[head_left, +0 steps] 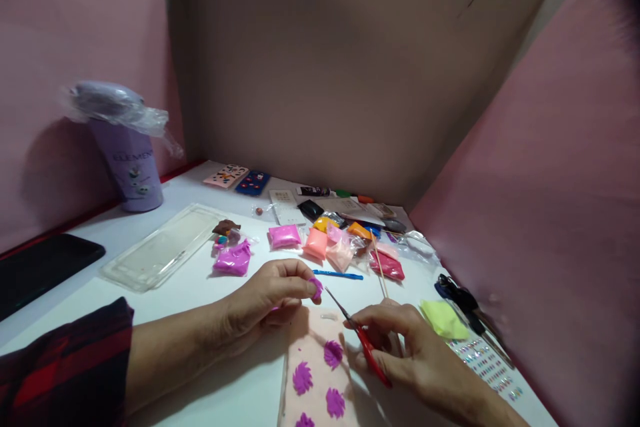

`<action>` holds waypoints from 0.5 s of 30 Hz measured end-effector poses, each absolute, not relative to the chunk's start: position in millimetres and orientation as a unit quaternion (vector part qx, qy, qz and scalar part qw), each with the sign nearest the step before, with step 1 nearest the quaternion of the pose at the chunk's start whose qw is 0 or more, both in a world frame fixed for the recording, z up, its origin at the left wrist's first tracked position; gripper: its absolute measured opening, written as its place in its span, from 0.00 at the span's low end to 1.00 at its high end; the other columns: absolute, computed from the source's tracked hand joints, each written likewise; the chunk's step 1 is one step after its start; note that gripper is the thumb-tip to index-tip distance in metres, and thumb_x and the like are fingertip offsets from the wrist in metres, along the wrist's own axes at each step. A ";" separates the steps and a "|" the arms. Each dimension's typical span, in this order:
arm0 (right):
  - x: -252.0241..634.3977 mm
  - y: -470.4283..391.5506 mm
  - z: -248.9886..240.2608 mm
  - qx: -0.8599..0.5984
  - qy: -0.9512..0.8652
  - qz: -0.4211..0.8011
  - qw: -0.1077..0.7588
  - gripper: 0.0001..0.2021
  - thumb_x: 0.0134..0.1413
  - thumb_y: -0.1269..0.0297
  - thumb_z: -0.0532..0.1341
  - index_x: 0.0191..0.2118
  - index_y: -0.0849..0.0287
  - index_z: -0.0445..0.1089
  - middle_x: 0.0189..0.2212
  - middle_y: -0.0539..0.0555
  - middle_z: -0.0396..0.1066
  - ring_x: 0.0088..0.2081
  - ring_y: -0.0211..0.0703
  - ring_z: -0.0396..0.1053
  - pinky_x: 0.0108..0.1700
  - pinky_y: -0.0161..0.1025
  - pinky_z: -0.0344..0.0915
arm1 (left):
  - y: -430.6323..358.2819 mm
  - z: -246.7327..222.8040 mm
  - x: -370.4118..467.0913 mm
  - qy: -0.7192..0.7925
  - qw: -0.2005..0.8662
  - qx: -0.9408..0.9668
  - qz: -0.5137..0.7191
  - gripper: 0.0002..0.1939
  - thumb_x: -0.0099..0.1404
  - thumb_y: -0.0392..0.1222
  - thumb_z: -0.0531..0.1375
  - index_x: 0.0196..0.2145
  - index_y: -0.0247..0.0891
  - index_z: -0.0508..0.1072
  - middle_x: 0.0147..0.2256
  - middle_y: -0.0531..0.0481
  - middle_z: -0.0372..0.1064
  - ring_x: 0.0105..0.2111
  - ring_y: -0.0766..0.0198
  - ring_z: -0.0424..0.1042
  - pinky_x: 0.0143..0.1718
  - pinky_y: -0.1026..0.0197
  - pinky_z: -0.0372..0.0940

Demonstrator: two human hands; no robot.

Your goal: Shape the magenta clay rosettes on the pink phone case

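My left hand [273,290] pinches a small piece of purple clay [317,289] between thumb and finger. Close by on the right, my right hand [400,340] is closed round red-handled scissors [367,347], whose tip points up and left near the clay but apart from it. Below both hands lies a peach-coloured slab [316,360] bearing several ruffled purple clay flowers [333,353]. A thin wooden stick [380,265] rises beyond my right hand. The blue tool [339,275] lies flat on the white table just past my hands.
Colourful clay packets, including a purple one [233,259] and a pink one [285,236], lie ahead. To the left are a clear plastic case [163,247], a black phone [47,270] and a purple tumbler [127,160]. Yellow paper [444,319] and gem stickers [487,367] are right.
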State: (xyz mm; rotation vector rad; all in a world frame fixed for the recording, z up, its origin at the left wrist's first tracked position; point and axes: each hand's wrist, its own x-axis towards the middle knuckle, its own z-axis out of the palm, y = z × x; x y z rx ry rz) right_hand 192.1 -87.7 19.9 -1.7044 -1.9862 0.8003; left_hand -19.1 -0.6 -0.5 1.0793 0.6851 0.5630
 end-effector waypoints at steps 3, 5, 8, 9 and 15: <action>191.3 -87.6 19.8 -0.606 -0.715 0.288 0.195 0.11 0.49 0.61 0.64 0.41 0.53 0.74 0.26 0.49 0.67 0.29 0.39 0.62 0.33 0.36 0.59 | -0.4 -0.1 -18.2 0.319 0.763 0.500 0.256 0.06 0.55 0.39 0.62 0.28 0.35 0.68 0.16 0.60 0.51 0.15 0.76 0.41 0.16 0.65 0.32; 190.9 -87.4 20.0 -0.602 -0.719 0.291 0.192 0.12 0.50 0.59 0.64 0.41 0.53 0.74 0.25 0.49 0.67 0.28 0.38 0.62 0.32 0.36 0.59 | 0.1 -0.7 -17.6 0.313 0.764 0.503 0.255 0.05 0.55 0.38 0.61 0.29 0.35 0.68 0.17 0.59 0.54 0.15 0.76 0.42 0.15 0.65 0.32; 191.0 -87.3 20.0 -0.595 -0.725 0.294 0.183 0.11 0.52 0.59 0.63 0.42 0.53 0.74 0.24 0.48 0.66 0.28 0.37 0.61 0.32 0.35 0.58 | 0.6 -1.9 -16.9 0.308 0.765 0.506 0.252 0.04 0.55 0.36 0.61 0.29 0.35 0.68 0.19 0.58 0.59 0.14 0.77 0.43 0.15 0.65 0.32; 191.2 -87.5 20.0 -0.593 -0.727 0.293 0.183 0.11 0.52 0.59 0.63 0.41 0.53 0.74 0.24 0.48 0.67 0.28 0.37 0.61 0.32 0.35 0.58 | 0.6 -2.0 -16.8 0.311 0.765 0.506 0.249 0.04 0.54 0.36 0.61 0.29 0.35 0.68 0.20 0.57 0.62 0.14 0.77 0.43 0.15 0.65 0.32; 192.8 -88.1 19.6 -0.578 -0.742 0.284 0.185 0.10 0.51 0.60 0.63 0.40 0.54 0.74 0.25 0.49 0.68 0.29 0.38 0.61 0.33 0.35 0.58 | -0.8 0.5 -16.0 0.328 0.752 0.517 0.245 0.04 0.53 0.35 0.61 0.29 0.34 0.69 0.24 0.53 0.68 0.15 0.77 0.47 0.16 0.64 0.34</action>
